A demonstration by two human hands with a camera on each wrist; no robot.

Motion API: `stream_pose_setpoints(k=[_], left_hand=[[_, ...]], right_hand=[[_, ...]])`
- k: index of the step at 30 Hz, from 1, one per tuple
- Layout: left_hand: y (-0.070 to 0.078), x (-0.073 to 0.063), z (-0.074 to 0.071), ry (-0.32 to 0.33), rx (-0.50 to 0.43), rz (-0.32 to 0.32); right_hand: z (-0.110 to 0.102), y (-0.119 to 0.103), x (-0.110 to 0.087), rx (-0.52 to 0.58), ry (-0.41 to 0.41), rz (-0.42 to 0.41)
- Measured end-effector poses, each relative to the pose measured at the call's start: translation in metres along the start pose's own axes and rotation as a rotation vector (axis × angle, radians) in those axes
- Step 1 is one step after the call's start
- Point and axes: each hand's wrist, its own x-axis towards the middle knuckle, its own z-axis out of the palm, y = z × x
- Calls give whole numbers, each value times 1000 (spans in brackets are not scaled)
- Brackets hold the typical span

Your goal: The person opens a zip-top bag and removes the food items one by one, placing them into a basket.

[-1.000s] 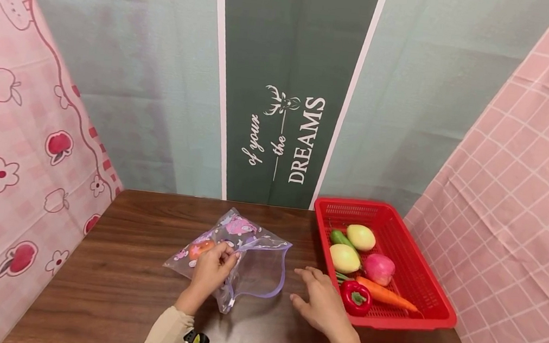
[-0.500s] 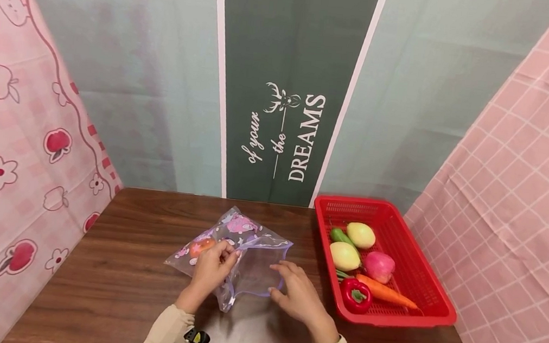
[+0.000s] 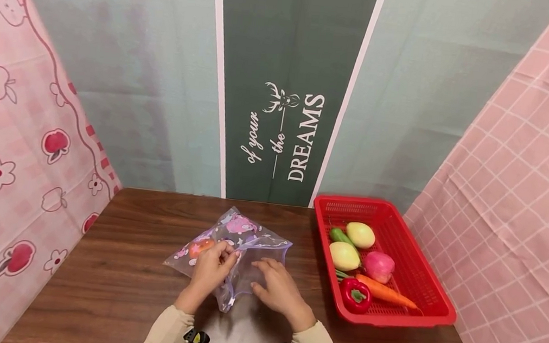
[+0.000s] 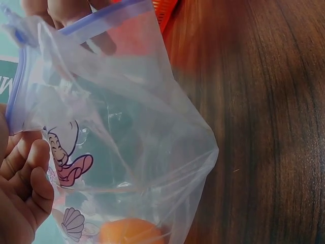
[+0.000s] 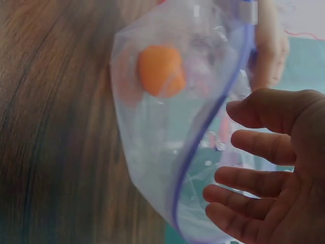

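Note:
A clear zipper bag (image 3: 240, 226) with pink cartoon prints and a purple-edged mouth lies on the table, its mouth spread toward the right. Inside it shows a round orange object (image 5: 161, 71), whose kind I cannot tell. The left hand (image 3: 214, 267) pinches the upper edge of the bag's mouth between thumb and fingers. At the bag's opening is the right hand (image 3: 279, 289), fingers loosely spread with nothing in them. In the right wrist view, the right fingertips (image 5: 238, 142) overlap the purple edge and bag. A white slider (image 3: 231, 301) sits at the mouth's near corner.
A red plastic basket (image 3: 389, 320) stands on the right, holding a red bell pepper (image 3: 356, 296), a carrot (image 3: 386, 293), a pink fruit (image 3: 379, 266), two pale yellow fruits (image 3: 344, 256) and a green vegetable (image 3: 339, 236). Curtains surround the wooden table (image 3: 114, 266).
The right hand has moved left, from beside the basket to the bag's mouth. The left hand keeps its pinch on the bag in the same place.

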Motion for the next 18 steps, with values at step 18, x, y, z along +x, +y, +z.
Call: stream_pose_setpoints(k=[18], left_hand=[[-1, 0, -2, 8, 5, 31]], right_hand=[[49, 3, 43, -121, -147, -53]])
